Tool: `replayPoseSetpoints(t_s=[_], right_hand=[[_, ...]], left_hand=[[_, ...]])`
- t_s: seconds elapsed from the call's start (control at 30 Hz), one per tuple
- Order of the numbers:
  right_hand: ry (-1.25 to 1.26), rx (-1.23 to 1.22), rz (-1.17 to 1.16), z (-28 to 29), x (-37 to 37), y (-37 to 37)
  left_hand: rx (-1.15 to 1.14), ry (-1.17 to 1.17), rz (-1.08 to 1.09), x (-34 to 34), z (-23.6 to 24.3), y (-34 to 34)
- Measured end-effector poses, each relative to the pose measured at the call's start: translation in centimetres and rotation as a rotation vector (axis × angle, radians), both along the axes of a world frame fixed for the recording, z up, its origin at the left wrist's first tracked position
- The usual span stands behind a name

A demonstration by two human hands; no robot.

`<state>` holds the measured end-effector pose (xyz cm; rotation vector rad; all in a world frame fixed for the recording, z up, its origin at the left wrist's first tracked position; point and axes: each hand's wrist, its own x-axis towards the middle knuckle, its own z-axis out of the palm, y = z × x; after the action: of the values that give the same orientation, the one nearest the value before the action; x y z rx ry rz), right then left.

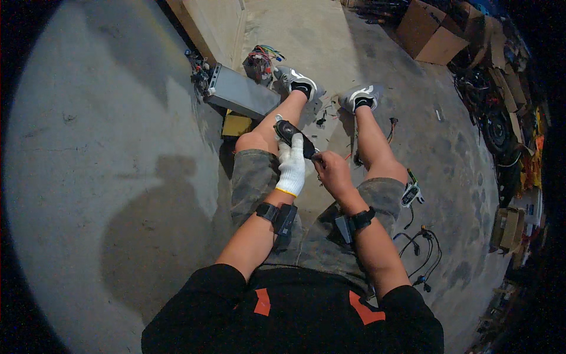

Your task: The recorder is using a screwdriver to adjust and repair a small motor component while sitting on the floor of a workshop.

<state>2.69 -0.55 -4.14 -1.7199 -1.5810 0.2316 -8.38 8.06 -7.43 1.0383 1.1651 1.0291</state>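
Note:
My left hand (291, 165), in a white knit glove with a yellow cuff edge, is closed around a black oblong part (287, 131) with a rounded, disc-like upper end. The part slants from upper left to lower right between my shins, its lower end showing beyond the gloved fingers. My bare right hand (334, 173) is closed in a pinch right at that lower end. What lies between its fingertips is too small to make out.
A grey metal case (244, 91) lies by my left foot, beside a wire bundle (261, 64) and a yellow block (237, 124). Black cables (425, 251) and a white-and-black device (411, 193) lie right of my right leg. Cardboard boxes (430, 34) and scrap line the far right.

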Motion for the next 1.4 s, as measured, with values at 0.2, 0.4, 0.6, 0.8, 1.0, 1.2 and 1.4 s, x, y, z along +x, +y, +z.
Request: replayPoseSetpoints(t_s=[0.2, 0.4, 0.6, 0.8, 1.0, 1.2, 1.4], right_hand=[[0.074, -0.127, -0.051, 0.5, -0.4, 0.0], [-0.006, -0.154, -0.093, 0.5, -0.7, 0.2], [-0.147, -0.067, -0.09, -0.1, -1.2, 0.6], [-0.184, -0.082, -0.049, -1.0, -1.0, 0.5], [-0.17, -0.06, -0.043, -1.4, -1.2, 0.5], [-0.237, -0.158, -0.025, -0.9, -0.9, 0.2], [-0.251, -0.193, 0.0, -1.7, -1.0, 0.2]], left_hand=[[-0.034, -0.116, -0.011, 0.0, 0.1, -0.1], [-0.127, -0.133, -0.016, 0.0, -0.6, -0.3], [-0.145, -0.155, 0.039, -0.3, -1.2, 0.3], [-0.163, -0.164, 0.037, -0.2, 0.2, 0.0], [-0.121, -0.139, 0.063, 0.0, -0.7, 0.2], [-0.163, 0.094, 0.033, 0.0, 1.1, -0.2], [-0.194, 0.096, 0.066, 0.1, 0.4, -0.5]])
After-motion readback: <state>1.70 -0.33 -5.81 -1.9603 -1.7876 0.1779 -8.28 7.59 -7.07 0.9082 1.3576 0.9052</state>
